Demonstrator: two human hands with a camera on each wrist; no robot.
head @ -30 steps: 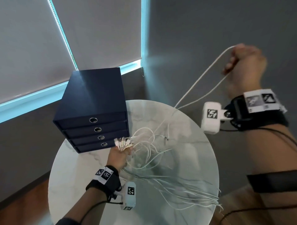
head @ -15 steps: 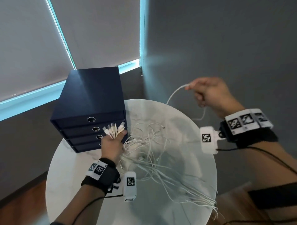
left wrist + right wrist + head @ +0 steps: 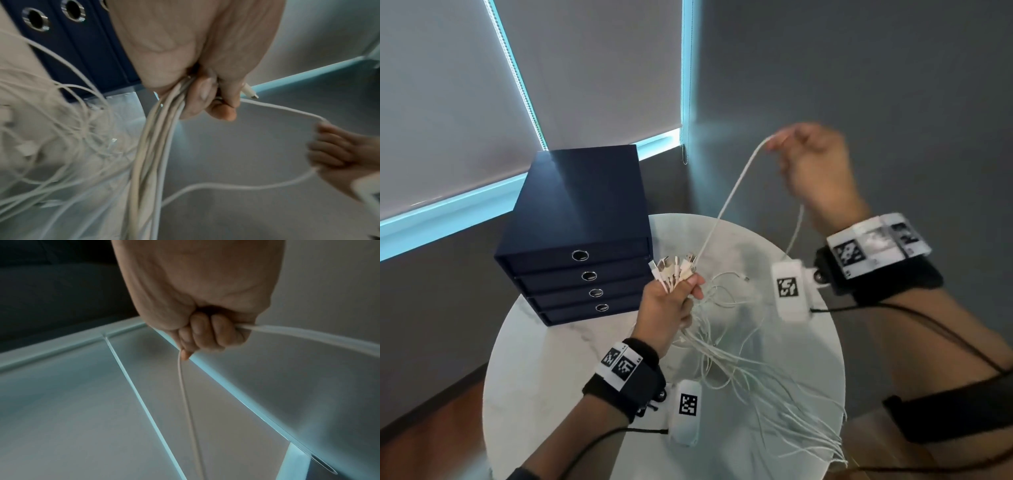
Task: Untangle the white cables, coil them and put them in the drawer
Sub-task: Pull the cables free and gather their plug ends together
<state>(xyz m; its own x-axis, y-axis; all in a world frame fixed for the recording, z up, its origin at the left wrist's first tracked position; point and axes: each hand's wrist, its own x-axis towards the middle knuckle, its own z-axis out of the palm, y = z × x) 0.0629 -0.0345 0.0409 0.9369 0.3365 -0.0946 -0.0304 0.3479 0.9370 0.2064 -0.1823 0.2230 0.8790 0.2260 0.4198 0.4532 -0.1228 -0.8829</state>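
My left hand (image 3: 671, 301) is raised over the round white table (image 3: 544, 377) and grips a bundle of white cables (image 3: 156, 146) just below their plugs (image 3: 674, 269), which fan out above the fist. The cables' loose lengths (image 3: 763, 387) trail down across the table to its front right edge. My right hand (image 3: 811, 161) is lifted high on the right with its fingers (image 3: 205, 335) curled round a single white cable (image 3: 726, 202). That cable runs taut from the left fist up to it. The navy drawer box (image 3: 575, 219) stands at the table's back left, all drawers closed.
The drawer box has several drawers with round metal pull holes (image 3: 580, 255). The grey wall and window blinds (image 3: 585, 68) lie behind the table. Wooden floor (image 3: 431, 428) shows at the lower left. The table's front left holds nothing but my left forearm.
My left hand has lifted the plug bundle higher and to the right. My right hand dropped, then rose again, drawing the single cable up and away from the bundle.
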